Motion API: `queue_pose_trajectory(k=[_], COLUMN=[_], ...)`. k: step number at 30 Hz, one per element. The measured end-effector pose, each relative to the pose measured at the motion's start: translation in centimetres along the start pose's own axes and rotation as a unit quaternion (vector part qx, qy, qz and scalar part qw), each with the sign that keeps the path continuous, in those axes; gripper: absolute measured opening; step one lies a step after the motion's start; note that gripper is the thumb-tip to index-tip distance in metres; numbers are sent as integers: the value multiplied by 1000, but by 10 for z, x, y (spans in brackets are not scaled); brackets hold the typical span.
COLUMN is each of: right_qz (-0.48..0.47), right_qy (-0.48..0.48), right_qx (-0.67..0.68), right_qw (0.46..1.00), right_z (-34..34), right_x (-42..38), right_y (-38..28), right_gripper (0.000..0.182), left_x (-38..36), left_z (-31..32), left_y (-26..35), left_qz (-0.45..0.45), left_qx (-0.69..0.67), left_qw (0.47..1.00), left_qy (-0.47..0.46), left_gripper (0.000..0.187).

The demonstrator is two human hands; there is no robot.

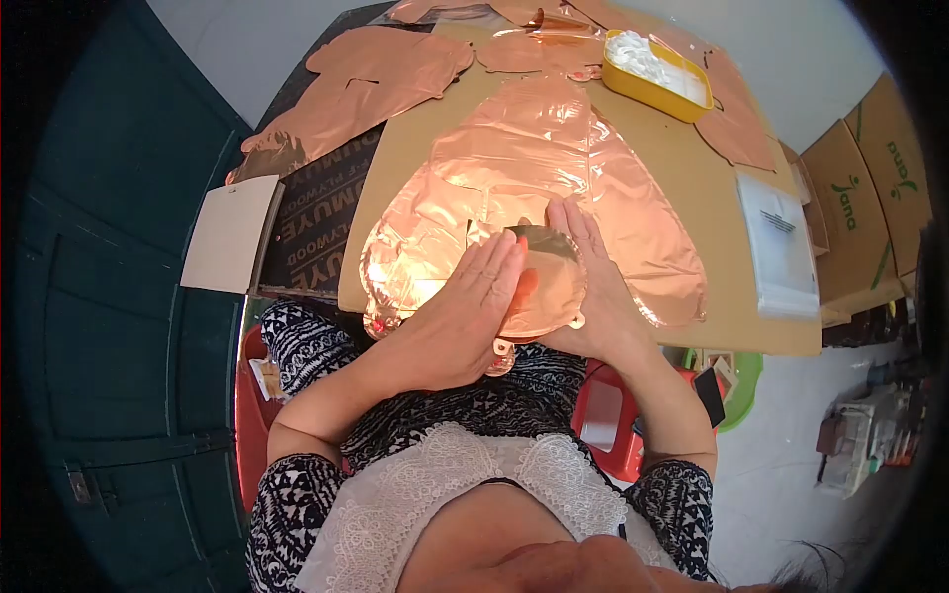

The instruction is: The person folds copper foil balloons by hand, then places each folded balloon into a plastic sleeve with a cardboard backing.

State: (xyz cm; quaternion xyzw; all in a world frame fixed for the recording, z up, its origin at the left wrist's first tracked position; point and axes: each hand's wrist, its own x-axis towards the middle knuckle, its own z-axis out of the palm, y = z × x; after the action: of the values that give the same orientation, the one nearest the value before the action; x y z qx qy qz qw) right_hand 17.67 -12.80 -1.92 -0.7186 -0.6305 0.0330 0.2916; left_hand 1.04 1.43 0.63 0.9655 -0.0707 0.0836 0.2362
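A copper-coloured foil balloon (514,148) lies deflated and creased over the table edge nearest me. A part of it, a folded foil flap (544,287), is turned up between my two hands. My left hand (479,301) rests against the flap's left side, its fingers straight and side by side. My right hand (598,287) lies along the right side with its fingers stretched out. The flap hides part of that hand, including its thumb. Small tabs with red marks show at the balloon's lower left and below my left hand.
More flat copper foil balloons (371,84) lie at the back left and back right. A yellow tray (660,97) holds white crumpled material. Clear plastic bags (776,247) lie at the right edge, beside cardboard boxes (855,198). A white box flap (229,232) sticks out at the left.
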Motion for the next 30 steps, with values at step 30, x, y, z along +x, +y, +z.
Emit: queue_pose_trajectory(k=[30], right_qz=[-59], right_qy=[-21], right_qx=[-107], right_qw=[992], right_z=[-26], right_x=[17], right_y=[6], right_gripper=[64], left_x=[-1], left_z=[5], left_y=[8], left_qz=[0], left_qx=[78], left_qw=[997], left_qy=[-22], left_gripper=[82])
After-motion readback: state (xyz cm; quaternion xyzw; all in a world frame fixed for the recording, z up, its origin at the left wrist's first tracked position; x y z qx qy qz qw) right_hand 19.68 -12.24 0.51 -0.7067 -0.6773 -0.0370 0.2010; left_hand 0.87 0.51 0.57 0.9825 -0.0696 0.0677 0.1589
